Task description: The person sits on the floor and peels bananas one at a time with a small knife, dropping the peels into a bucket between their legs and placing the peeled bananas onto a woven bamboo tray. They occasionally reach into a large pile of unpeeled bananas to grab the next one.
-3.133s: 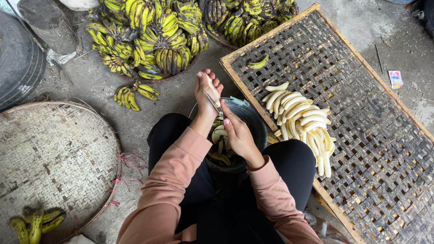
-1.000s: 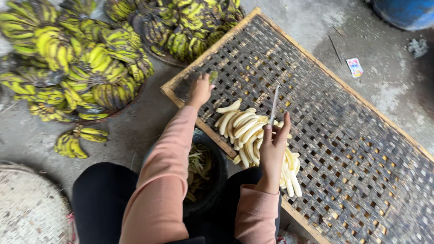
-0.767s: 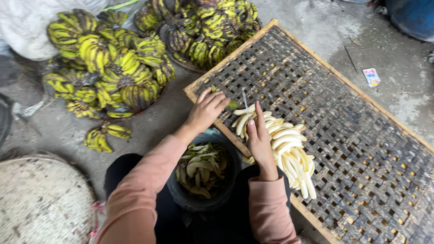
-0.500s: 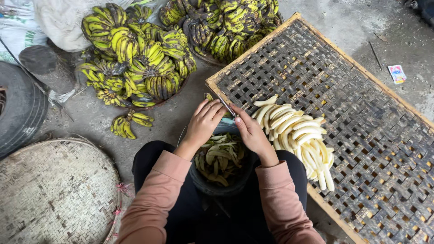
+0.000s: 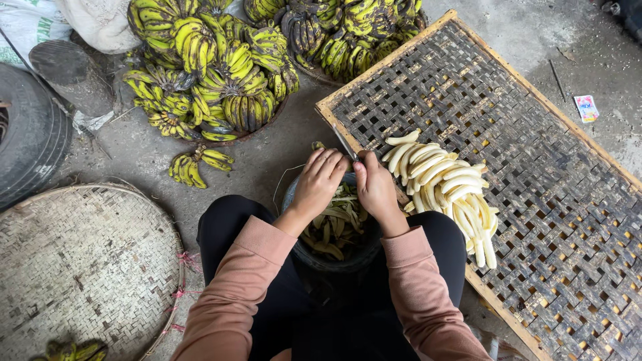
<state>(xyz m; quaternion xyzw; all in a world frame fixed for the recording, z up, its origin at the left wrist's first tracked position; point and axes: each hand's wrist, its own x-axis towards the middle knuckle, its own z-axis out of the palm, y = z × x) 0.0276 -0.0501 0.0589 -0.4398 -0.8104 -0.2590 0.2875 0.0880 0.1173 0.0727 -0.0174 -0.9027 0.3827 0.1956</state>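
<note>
Both hands meet over a dark round bucket wedged between the person's knees. Left hand is curled, fingers wrapped over a small green banana whose tip pokes out on the far side of the knuckles, so it is closed around that fruit. Right hand is closed too, gripping a thin knife whose pale blade slants up and to the left, ending just beside the left fingertips. Inside the bucket lie green and yellowish peels, heaped below the wrists. Just to the right of the right hand, a pile of peeled bananas, pale cream and laid roughly side by side, rests on a large woven bamboo tray with a wooden frame that runs from the far middle to the near right corner. On the far side, bunches of unpeeled green-and-yellow bananas sit heaped on the concrete floor, and one small bunch lies apart, nearer, to the left of the hands. A round flat woven basket lies at near left. A tyre stands at the far left edge. A small printed packet lies on the floor at far right.
</note>
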